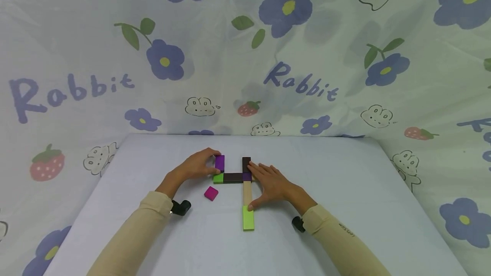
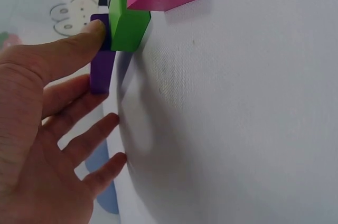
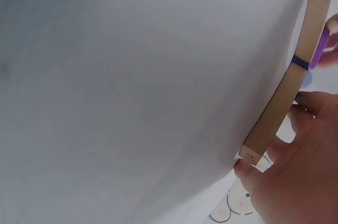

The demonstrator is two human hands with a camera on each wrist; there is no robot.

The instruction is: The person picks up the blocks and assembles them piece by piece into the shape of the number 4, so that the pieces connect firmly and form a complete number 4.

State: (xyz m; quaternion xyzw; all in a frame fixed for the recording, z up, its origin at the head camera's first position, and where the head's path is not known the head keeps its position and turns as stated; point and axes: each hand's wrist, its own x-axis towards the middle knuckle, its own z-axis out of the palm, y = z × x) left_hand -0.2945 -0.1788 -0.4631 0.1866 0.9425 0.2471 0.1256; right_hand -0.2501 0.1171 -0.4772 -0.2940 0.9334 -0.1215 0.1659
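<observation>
My left hand (image 1: 195, 165) pinches a purple block (image 1: 220, 163) between thumb and fingers, standing just above the small green block (image 1: 218, 178) at the row's left end. In the left wrist view, the thumb presses one side of that purple block (image 2: 101, 73). The other fingers are spread. With fingers extended, my right hand (image 1: 273, 184) touches the upper dark block (image 1: 246, 165); its thumb rests near the joint of the wooden block (image 1: 247, 193) and the lime green block (image 1: 248, 218). A dark crossbar block (image 1: 232, 178) meets a small dark purple block (image 1: 247, 177).
A loose magenta block (image 1: 211, 193) lies on the white table (image 1: 184, 242), below the crossbar's left end. Behind the table hangs a patterned curtain (image 1: 215, 84). Black wrist cameras are strapped at both sleeves.
</observation>
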